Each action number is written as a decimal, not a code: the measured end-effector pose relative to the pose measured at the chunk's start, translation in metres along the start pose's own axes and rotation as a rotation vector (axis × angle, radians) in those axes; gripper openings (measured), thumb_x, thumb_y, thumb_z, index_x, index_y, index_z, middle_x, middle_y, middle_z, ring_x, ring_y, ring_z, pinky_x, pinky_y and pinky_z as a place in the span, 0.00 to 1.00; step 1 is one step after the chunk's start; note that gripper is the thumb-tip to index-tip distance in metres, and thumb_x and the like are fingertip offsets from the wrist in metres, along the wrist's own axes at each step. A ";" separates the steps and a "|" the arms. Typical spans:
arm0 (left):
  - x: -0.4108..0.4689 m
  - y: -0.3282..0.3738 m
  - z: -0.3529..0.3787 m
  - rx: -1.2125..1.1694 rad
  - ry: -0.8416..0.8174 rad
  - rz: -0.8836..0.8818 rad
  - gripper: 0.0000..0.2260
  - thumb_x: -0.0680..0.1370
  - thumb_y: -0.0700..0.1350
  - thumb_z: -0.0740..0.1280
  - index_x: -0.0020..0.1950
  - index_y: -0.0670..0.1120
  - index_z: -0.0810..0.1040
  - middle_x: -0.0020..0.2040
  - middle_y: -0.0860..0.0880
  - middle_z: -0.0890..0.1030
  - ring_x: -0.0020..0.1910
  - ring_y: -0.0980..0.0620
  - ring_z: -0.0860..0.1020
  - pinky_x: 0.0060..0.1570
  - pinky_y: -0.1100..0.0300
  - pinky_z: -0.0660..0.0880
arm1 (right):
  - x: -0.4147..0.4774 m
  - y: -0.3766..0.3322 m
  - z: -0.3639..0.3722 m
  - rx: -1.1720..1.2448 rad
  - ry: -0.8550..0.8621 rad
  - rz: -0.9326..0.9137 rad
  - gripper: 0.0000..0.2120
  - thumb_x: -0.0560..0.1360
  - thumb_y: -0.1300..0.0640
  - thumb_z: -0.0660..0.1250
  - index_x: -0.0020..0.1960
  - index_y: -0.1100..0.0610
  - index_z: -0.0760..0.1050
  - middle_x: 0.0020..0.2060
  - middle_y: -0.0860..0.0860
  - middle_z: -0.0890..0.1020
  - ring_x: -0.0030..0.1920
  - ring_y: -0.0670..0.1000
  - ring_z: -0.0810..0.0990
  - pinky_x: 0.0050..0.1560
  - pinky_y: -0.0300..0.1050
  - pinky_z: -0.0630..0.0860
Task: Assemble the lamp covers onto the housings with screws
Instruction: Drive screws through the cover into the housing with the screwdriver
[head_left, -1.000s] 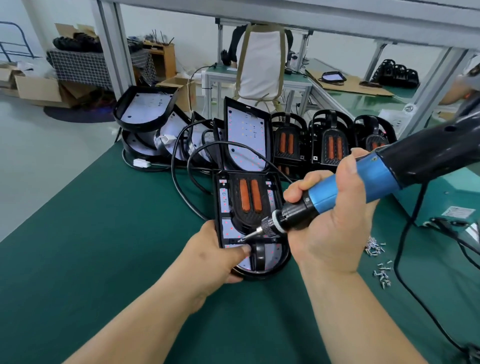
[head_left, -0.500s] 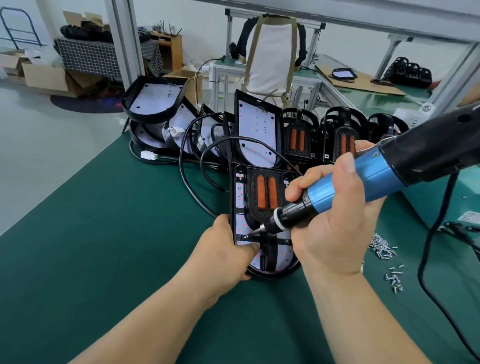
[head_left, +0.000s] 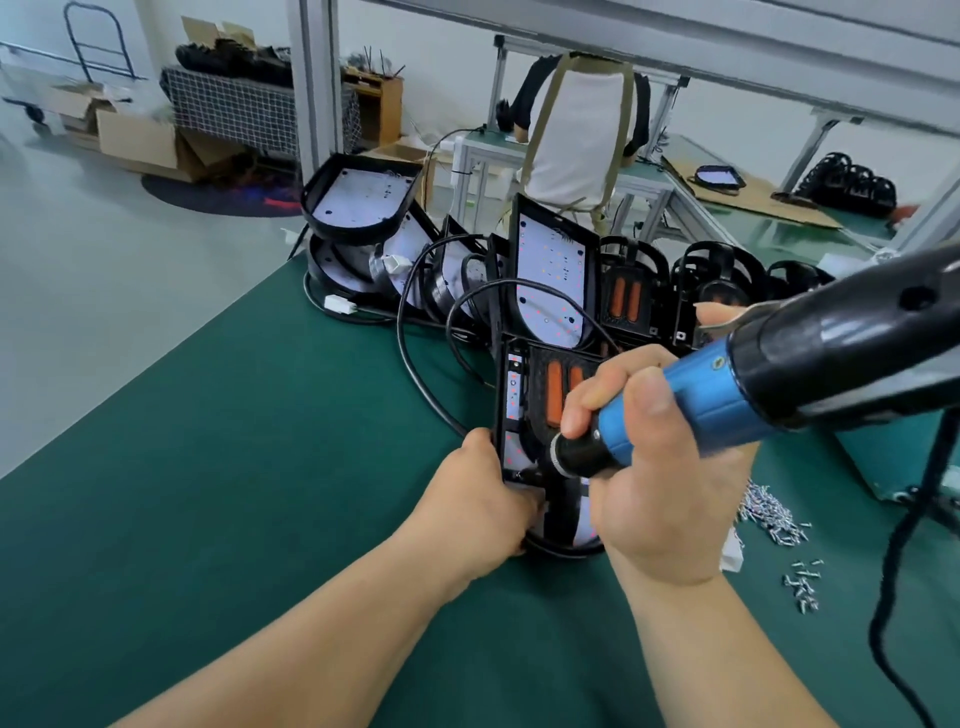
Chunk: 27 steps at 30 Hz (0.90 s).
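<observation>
On the dark green table mat, near centre: black lamp housing with white LED board and two orange strips, lying flat, long side running away from the camera. Gripped at its lower left edge by the left hand, fingers curled over the rim. Just above the housing's near half: blue-and-black electric screwdriver, tilted, nose pointing down-left toward the housing beside the left hand. Held by the right hand, fingers wrapped round the blue barrel and black collar, thumb laid across the top. Bit tip blurred and half hidden, contact with the housing impossible to tell. Right of the right wrist, on the mat: heap of small silver screws, with a smaller scatter of the same nearer the camera. Behind the held housing, at its far end: row of more black lamp housings leaning upright, some showing white board, some showing orange strips. Looping thin black cable on the mat left of them, passing the held housing's left side. Thick black cord dropping below the screwdriver at far right. Far back: person in a white top at another bench, cardboard boxes on the grey floor.
</observation>
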<state>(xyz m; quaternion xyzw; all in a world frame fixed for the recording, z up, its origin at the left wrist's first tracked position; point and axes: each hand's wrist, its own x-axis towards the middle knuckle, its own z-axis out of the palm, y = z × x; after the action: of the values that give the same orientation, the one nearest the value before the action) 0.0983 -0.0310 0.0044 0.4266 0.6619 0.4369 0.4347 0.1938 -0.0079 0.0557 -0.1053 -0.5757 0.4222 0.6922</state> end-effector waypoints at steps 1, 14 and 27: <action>0.000 0.000 0.000 -0.012 -0.003 -0.004 0.11 0.75 0.40 0.67 0.56 0.45 0.70 0.52 0.42 0.80 0.48 0.41 0.83 0.41 0.42 0.82 | 0.000 0.001 -0.001 -0.003 0.004 0.000 0.15 0.72 0.56 0.64 0.57 0.48 0.67 0.29 0.47 0.75 0.26 0.53 0.71 0.35 0.45 0.71; 0.004 -0.001 0.000 -0.051 -0.025 -0.039 0.10 0.76 0.39 0.68 0.56 0.44 0.70 0.52 0.42 0.80 0.48 0.44 0.83 0.40 0.51 0.84 | 0.008 0.004 0.008 -0.020 -0.022 -0.013 0.12 0.72 0.56 0.64 0.43 0.38 0.79 0.25 0.50 0.72 0.25 0.52 0.70 0.32 0.44 0.71; 0.003 -0.001 0.000 -0.055 -0.016 -0.030 0.10 0.75 0.39 0.67 0.55 0.45 0.71 0.50 0.42 0.81 0.48 0.42 0.83 0.41 0.46 0.83 | 0.009 0.006 0.007 -0.038 -0.002 -0.011 0.10 0.71 0.56 0.65 0.42 0.40 0.77 0.23 0.53 0.71 0.23 0.54 0.70 0.32 0.42 0.72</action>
<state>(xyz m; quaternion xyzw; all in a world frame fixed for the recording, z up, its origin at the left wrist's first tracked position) 0.0974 -0.0285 0.0031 0.4081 0.6524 0.4449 0.4581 0.1843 0.0000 0.0605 -0.1148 -0.5847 0.4075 0.6920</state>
